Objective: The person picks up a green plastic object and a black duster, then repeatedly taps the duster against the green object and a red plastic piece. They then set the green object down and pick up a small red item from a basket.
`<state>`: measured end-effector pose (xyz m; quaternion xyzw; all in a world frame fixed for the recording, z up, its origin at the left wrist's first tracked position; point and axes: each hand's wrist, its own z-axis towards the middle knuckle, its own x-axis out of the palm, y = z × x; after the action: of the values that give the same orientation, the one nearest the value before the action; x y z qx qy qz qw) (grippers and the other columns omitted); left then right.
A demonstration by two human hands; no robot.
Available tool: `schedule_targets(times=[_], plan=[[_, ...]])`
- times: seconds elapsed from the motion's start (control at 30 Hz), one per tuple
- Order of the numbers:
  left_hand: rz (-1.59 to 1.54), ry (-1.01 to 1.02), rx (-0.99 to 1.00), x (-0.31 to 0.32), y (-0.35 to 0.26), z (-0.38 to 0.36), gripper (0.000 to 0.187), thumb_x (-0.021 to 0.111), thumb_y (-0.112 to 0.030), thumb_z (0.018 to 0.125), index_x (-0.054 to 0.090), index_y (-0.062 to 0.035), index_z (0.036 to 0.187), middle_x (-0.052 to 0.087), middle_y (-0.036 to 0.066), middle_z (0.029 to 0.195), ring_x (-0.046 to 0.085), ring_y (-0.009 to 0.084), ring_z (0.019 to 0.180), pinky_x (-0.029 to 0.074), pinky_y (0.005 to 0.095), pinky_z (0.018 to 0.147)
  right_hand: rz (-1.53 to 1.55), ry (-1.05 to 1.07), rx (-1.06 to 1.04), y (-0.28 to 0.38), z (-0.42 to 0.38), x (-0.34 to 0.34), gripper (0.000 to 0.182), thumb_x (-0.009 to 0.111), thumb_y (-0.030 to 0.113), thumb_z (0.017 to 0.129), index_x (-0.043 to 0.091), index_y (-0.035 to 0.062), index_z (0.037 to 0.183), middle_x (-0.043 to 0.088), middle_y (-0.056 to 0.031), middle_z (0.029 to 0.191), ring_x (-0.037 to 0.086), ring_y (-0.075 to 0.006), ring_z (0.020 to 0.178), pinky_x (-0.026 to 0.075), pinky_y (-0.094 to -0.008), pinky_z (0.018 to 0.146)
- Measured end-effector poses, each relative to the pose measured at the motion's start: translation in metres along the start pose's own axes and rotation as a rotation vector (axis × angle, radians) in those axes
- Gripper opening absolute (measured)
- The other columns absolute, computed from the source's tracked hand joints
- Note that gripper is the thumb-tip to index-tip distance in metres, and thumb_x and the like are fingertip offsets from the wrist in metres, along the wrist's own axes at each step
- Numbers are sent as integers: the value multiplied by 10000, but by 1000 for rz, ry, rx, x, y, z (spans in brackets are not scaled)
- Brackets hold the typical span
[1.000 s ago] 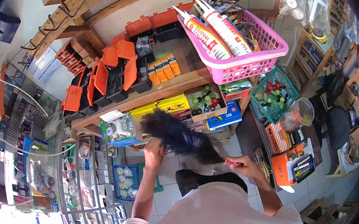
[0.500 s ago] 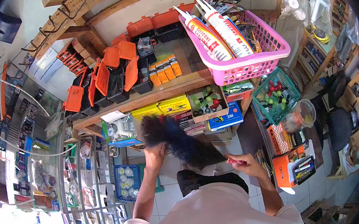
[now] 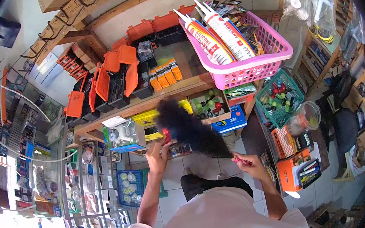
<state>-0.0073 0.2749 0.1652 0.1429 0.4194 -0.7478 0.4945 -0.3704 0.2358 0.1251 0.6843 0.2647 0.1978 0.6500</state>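
My right hand [image 3: 249,165] is closed around the thin pink handle of a black feather duster [image 3: 195,132]. The duster's fluffy head slants up and left, in front of the lower shelf. My left hand [image 3: 156,156] is raised left of the duster, its fingers closed on a small red object [image 3: 166,135]. What kind of object it is I cannot make out. Behind the duster, partly hidden, are yellow boxes [image 3: 147,117] and an open carton [image 3: 210,106] of green and red pieces. A clear-wrapped pack [image 3: 123,133] sits on the shelf left of them.
Above, a wooden shelf [image 3: 179,87] carries black cases with orange lids [image 3: 108,84], small orange boxes [image 3: 165,75] and a pink basket [image 3: 253,66] with silicone sealant tubes. A green basket [image 3: 281,99] stands at right, a blue crate [image 3: 130,187] lower left, glass cabinets further left.
The duster's head has swung up and right, off the left part of the shelf. My left hand has risen slightly, and the red object now shows in its fingers.
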Motion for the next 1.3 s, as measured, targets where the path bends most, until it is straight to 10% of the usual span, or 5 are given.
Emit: schedule_targets(times=[0.5, 0.93, 1.03, 1.13, 1.3], plan=[[-1455, 44, -1225, 49, -13, -16, 215, 419, -267, 1000, 539, -97, 943, 567, 11, 791, 569, 132, 687, 499, 293, 616, 170, -8, -37, -25, 10, 39, 409, 597, 47, 898, 518, 38, 1300, 635, -63, 1106, 574, -99, 987, 439, -222, 877], [-1623, 225, -1148, 68, 10, -32, 293, 356, -286, 1004, 565, -135, 1143, 642, -19, 988, 605, 138, 785, 506, 283, 732, -144, -86, -201, -17, 14, 33, 428, 591, 13, 877, 536, 84, 1295, 668, -72, 1034, 611, -97, 889, 481, -225, 766], [-1867, 356, -1150, 65, 8, -30, 313, 424, -282, 980, 553, -108, 1205, 607, 68, 1184, 573, 224, 1068, 463, 372, 946, -43, -22, -161, -19, 14, 32, 438, 595, 11, 872, 533, 89, 1299, 668, -76, 1045, 614, -97, 905, 481, -225, 779], [-1631, 148, -1340, 56, -18, -19, 261, 426, -344, 976, 601, -162, 1043, 644, 16, 920, 599, 180, 817, 495, 340, 769, -113, -7, -190, -9, 14, 26, 447, 600, 5, 867, 526, 78, 1302, 664, -82, 1059, 609, -95, 939, 478, -225, 801], [-1881, 364, -1327, 49, -15, -20, 337, 338, -399, 1004, 488, -231, 753, 251, -68, 517, 254, 90, 430, 264, 260, 492, 80, -25, -170, -12, 12, 31, 430, 609, 11, 867, 537, 58, 1289, 670, -71, 1048, 613, -103, 930, 480, -233, 811]])
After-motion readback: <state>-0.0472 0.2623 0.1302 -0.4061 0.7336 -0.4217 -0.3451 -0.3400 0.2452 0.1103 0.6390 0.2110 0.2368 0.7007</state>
